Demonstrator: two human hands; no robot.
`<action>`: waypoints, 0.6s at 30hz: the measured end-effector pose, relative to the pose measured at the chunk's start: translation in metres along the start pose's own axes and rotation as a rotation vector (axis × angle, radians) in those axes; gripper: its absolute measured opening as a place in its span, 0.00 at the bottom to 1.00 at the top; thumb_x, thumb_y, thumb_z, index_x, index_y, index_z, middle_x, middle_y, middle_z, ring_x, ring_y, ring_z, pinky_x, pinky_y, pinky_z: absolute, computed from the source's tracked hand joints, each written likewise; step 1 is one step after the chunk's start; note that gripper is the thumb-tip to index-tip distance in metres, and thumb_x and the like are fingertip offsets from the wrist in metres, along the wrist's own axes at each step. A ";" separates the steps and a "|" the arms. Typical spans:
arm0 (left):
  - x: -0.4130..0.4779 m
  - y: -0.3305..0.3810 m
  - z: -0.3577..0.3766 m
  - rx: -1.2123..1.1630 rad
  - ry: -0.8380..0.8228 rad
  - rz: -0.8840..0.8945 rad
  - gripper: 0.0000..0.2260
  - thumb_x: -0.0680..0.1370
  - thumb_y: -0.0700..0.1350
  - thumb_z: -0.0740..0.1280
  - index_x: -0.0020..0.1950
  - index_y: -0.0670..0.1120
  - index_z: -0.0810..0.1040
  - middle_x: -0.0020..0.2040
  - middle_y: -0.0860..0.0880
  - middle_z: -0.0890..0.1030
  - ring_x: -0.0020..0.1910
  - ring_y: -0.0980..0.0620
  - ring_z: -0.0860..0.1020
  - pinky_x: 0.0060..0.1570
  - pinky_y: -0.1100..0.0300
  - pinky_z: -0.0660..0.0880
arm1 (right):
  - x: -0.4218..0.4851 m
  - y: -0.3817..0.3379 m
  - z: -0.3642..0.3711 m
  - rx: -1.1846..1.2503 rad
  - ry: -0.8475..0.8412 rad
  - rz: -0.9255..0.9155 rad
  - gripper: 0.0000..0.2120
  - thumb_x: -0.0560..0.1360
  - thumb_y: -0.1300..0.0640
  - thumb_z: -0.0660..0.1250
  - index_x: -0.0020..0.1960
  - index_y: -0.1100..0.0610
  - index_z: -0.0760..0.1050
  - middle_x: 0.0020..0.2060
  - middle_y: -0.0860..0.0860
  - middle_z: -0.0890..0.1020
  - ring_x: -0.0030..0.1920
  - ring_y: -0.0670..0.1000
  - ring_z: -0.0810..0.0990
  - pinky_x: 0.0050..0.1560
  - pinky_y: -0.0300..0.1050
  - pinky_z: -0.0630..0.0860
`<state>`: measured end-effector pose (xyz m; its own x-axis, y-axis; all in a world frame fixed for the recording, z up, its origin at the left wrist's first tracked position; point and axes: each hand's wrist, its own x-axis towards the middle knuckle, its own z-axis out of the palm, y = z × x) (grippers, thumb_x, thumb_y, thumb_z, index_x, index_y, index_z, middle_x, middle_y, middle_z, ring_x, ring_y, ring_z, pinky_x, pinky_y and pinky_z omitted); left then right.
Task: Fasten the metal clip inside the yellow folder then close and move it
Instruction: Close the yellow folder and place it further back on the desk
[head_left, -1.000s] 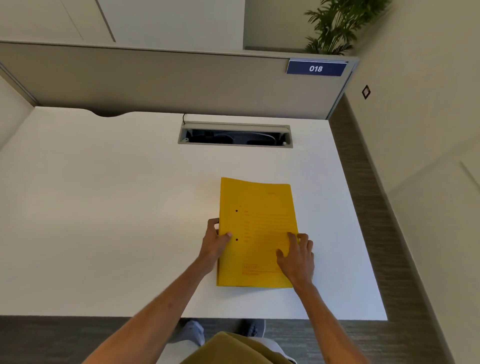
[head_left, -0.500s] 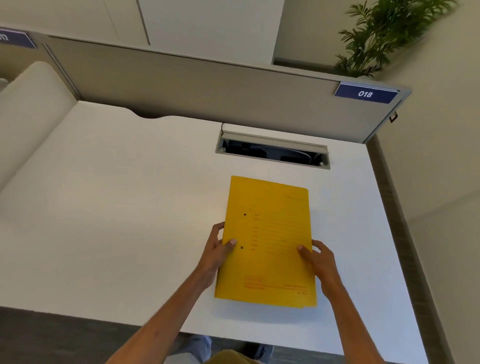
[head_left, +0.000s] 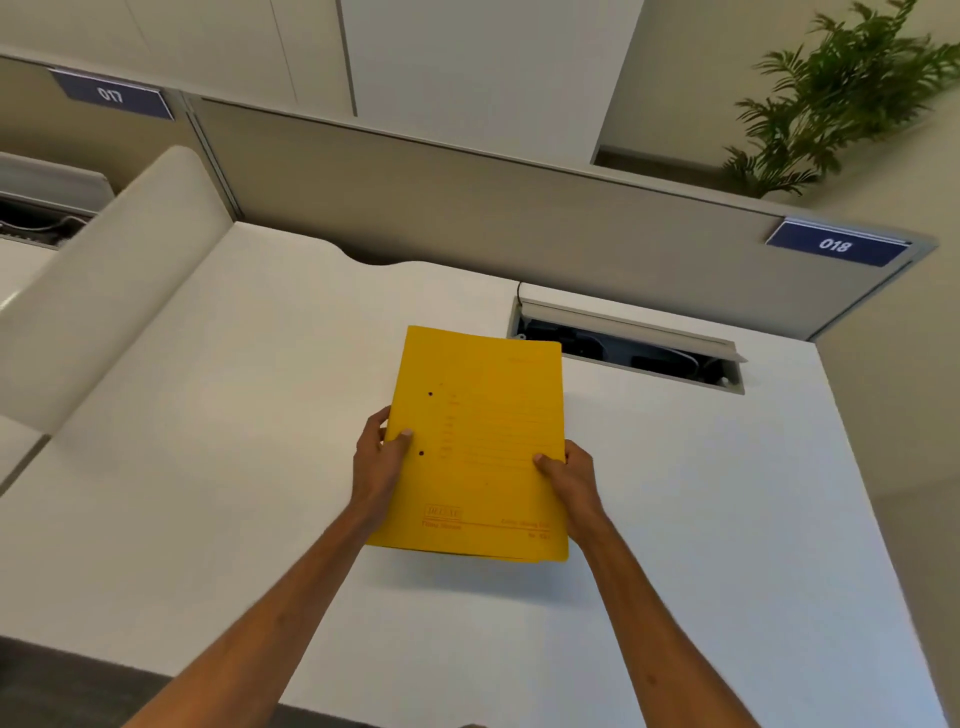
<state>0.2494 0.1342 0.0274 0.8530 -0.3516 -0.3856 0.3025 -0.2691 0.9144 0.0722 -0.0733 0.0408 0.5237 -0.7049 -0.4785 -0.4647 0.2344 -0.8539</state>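
Head view showed the closed folder (head_left: 480, 441) gripped by both hands above the white worktop (head_left: 208, 493), its shadow falling on the surface near its near edge. The left hand (head_left: 379, 462) clasped the left edge, thumb on the cover between two punched holes. The right hand (head_left: 569, 475) clasped the right edge, thumb on top. Beyond the folder's far right corner lay an open cable tray (head_left: 631, 345); a partition (head_left: 467, 208) carried a sign (head_left: 836, 244) reading 018.
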 end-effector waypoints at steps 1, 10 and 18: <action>0.011 0.004 -0.006 0.027 0.029 0.013 0.21 0.86 0.47 0.67 0.79 0.51 0.71 0.72 0.42 0.79 0.65 0.39 0.81 0.64 0.40 0.81 | 0.007 -0.008 0.013 -0.008 0.004 0.003 0.16 0.83 0.60 0.69 0.70 0.60 0.76 0.64 0.61 0.83 0.61 0.64 0.83 0.65 0.64 0.80; 0.114 0.051 -0.030 0.223 0.100 0.055 0.19 0.84 0.41 0.68 0.75 0.42 0.76 0.70 0.38 0.79 0.65 0.34 0.80 0.66 0.37 0.79 | 0.078 -0.073 0.098 -0.049 0.094 -0.010 0.14 0.81 0.61 0.70 0.66 0.62 0.77 0.63 0.62 0.83 0.61 0.64 0.82 0.66 0.63 0.80; 0.203 0.069 -0.028 0.377 0.052 0.042 0.25 0.82 0.43 0.65 0.80 0.43 0.70 0.75 0.37 0.75 0.72 0.33 0.74 0.73 0.31 0.72 | 0.146 -0.099 0.137 -0.023 0.251 -0.033 0.20 0.78 0.63 0.74 0.69 0.58 0.74 0.62 0.61 0.83 0.50 0.56 0.81 0.55 0.49 0.78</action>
<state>0.4556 0.0693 0.0154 0.8846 -0.3263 -0.3333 0.0972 -0.5700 0.8159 0.2923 -0.1079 0.0273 0.3464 -0.8567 -0.3821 -0.4679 0.1953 -0.8619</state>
